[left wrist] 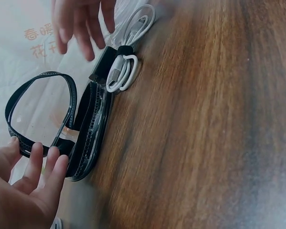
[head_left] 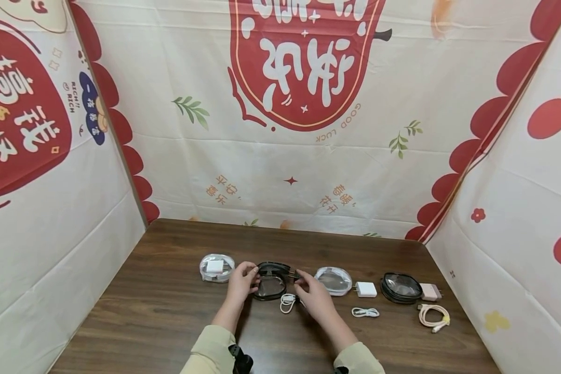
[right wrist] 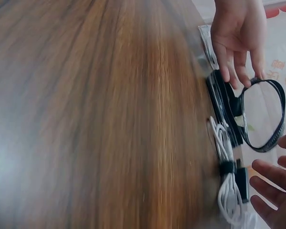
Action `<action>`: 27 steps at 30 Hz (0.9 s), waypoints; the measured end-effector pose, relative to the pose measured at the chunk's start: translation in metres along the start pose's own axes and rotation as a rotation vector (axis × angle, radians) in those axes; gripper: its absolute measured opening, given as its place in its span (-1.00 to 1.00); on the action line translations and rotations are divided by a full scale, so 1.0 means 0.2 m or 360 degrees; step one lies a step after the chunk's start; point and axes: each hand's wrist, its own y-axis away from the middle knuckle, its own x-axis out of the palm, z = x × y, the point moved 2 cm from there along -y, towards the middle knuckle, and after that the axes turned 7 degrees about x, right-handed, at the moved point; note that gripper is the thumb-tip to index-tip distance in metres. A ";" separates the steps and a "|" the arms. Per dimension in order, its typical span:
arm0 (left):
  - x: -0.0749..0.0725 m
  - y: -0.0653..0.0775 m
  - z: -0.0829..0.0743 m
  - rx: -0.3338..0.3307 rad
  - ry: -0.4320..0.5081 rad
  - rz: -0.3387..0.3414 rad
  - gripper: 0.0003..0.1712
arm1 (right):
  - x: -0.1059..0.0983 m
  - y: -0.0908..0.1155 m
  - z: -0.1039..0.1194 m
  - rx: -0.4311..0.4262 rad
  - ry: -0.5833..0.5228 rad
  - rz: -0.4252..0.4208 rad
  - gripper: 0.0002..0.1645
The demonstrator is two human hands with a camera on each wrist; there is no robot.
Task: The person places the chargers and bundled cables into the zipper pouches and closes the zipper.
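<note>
A clear case with black zipped edging lies on the table with its round lid raised. My left hand pinches the lid's rim between thumb and fingers. Over on the other side, my right hand has loosely spread fingers, close to the lid; whether it touches the rim I cannot tell. Beside the case are a black charger plug and a white cable bundled with a black tie. The inside of the case is mostly hidden in the wrist views.
Left is a white-edged case with a white plug on it. To the right lie another white-edged case, white plug, white cable, black-edged case, pinkish plug and cream cable. Printed cloth walls surround the table.
</note>
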 end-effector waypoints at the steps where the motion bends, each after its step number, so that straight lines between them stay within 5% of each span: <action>1: 0.00 0.00 0.00 -0.0014 0.0003 0.0007 -0.85 | -0.02 0.01 -0.01 -0.0004 0.0019 0.0001 -0.52; 12: -0.03 0.00 0.00 -0.0087 0.0050 0.0044 -0.81 | -0.13 0.11 -0.08 -0.0114 0.0286 0.0007 -0.64; 24: -0.04 0.00 0.00 -0.0090 0.0024 0.0045 -0.84 | -0.10 0.12 -0.18 -0.0196 0.0623 0.0038 -0.41; 27: -0.04 0.04 -0.07 -0.0078 0.0027 0.0079 -0.83 | -0.10 0.11 -0.18 -0.0207 0.0639 -0.0008 -0.50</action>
